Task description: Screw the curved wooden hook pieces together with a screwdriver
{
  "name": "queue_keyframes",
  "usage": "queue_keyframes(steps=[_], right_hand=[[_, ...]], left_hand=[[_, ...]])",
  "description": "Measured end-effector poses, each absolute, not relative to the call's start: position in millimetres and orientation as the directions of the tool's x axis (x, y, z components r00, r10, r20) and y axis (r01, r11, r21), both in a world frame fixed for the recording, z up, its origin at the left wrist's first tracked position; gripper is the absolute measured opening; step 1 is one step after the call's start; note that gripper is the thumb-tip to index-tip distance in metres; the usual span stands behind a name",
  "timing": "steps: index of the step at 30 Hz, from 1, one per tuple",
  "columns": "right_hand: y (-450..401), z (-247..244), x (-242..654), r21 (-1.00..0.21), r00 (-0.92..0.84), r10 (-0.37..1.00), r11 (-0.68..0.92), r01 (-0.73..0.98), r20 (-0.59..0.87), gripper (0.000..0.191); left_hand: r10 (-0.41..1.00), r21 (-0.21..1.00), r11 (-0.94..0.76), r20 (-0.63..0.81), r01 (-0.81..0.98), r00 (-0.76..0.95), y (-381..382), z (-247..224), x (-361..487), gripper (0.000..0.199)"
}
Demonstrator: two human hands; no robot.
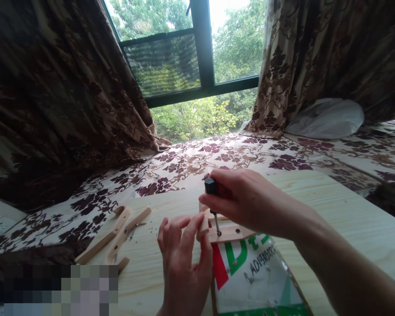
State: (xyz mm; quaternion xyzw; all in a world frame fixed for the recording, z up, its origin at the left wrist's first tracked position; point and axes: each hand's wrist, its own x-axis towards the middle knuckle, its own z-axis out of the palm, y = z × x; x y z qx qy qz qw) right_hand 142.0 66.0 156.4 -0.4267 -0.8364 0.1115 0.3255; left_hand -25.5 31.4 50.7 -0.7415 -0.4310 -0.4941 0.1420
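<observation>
My right hand (238, 191) is closed round the dark handle of a screwdriver (211, 186). The screwdriver stands nearly upright, its tip at a hole in a pale wooden piece (228, 234). A second dark hole shows farther right on that piece. With fingers and thumb, my left hand (186, 259) pinches the left end of the wooden piece. Beneath it lies a flat printed packet or sheet (256, 276) in white, green and red, with handwriting. Part of the wood behind the screwdriver is hidden by my right hand.
Several curved wooden pieces (118, 232) lie left on the light wooden board (329, 210), with screws (133, 230) beside them. Flower-patterned cloth (191, 162) spreads behind the board. A white plastic bag (329, 117) rests at the back right, near the curtain (276, 66) and window.
</observation>
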Motion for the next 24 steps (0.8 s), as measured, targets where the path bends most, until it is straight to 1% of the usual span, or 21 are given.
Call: queue_keyframes(steps=[4,5,7,10,13,15,17,19,21,24], right_hand=[[60.0,160.8,142.0,-0.485,-0.525,0.737,0.676,0.556,0.426,0.012],[58.5,161.9,141.7,-0.484,-0.545,0.729,0.683,0.546,0.414,0.011],[57.3,163.0,140.9,-0.467,-0.553,0.728,0.685,0.559,0.406,0.017],[60.0,161.0,139.8,-0.426,-0.496,0.757,0.651,0.628,0.426,0.025],[63.6,157.7,139.6,-0.388,-0.419,0.799,0.584,0.714,0.432,0.027],[64.0,156.7,139.9,-0.383,-0.406,0.806,0.571,0.726,0.432,0.026],[62.5,157.0,140.1,-0.408,-0.448,0.781,0.614,0.675,0.435,0.019],[60.3,158.2,139.9,-0.457,-0.524,0.736,0.677,0.577,0.429,0.010],[58.9,159.1,138.8,-0.505,-0.576,0.711,0.698,0.509,0.403,0.005],[59.6,158.6,135.9,-0.513,-0.570,0.733,0.673,0.532,0.371,0.005]], left_hand=[[0.495,0.212,-0.593,0.857,0.777,0.144,31.9,49.6,-26.1,0.036],[0.495,0.211,-0.595,0.856,0.775,0.147,32.0,49.5,-26.2,0.036],[0.495,0.213,-0.595,0.857,0.775,0.145,31.9,49.4,-26.3,0.036],[0.503,0.222,-0.590,0.853,0.776,0.138,31.8,49.9,-25.9,0.037],[0.507,0.219,-0.591,0.850,0.776,0.146,32.1,50.9,-25.1,0.036],[0.503,0.214,-0.594,0.852,0.776,0.149,32.3,51.6,-24.8,0.036],[0.497,0.211,-0.595,0.855,0.775,0.149,32.5,51.8,-24.7,0.036],[0.490,0.205,-0.597,0.859,0.775,0.150,32.6,51.5,-24.8,0.035],[0.486,0.202,-0.598,0.861,0.776,0.150,32.6,50.9,-25.0,0.034],[0.493,0.209,-0.589,0.859,0.780,0.142,32.3,50.5,-25.2,0.035]])
